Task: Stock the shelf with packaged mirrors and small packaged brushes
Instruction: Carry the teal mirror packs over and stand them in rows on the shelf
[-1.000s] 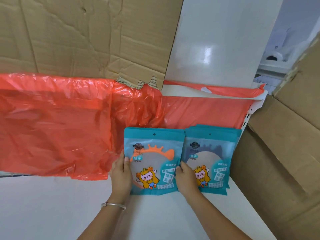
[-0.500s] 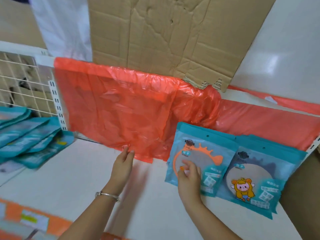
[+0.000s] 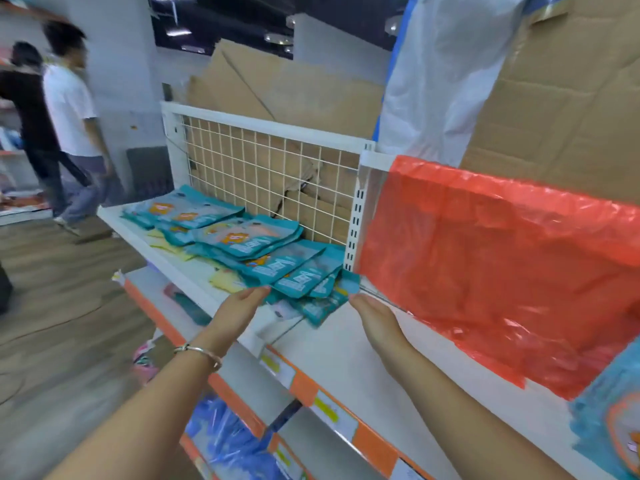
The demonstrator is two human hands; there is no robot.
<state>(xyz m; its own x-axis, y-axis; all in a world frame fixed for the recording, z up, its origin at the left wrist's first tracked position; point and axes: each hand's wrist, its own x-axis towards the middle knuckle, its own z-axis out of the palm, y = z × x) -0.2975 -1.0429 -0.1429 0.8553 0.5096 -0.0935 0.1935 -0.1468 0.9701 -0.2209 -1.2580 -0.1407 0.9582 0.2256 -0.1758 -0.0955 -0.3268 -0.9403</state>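
The teal packets (image 3: 277, 252) lie in a loose, overlapping heap on the left stretch of the shelf (image 3: 346, 344). They are fanned toward you, and the nearest ones sit close to the front lip, right where two shelf boards meet. Your left hand (image 3: 239, 304) is stretched to the heap's near edge with its fingers straight. The tips are at the lowest packet, though the blur hides whether they touch it, and the hand holds nothing. Your right hand (image 3: 375, 318) is flat-fingered just right of the heap, its tips near a packet corner, and it is also empty. The main risk is a slide: these slick packets are stacked askew, so scooping from the bottom or squeezing unevenly could send the top ones over the lip. Thin yellow pieces (image 3: 225, 280) lie under the heap and may drag out with it. The orange plastic sheet (image 3: 485, 254) hangs just beside your right hand, past the wire grid (image 3: 270, 174), and a wide carry to the right could snag it. One more teal packet (image 3: 609, 427) sits at the far right, well apart from the heap.
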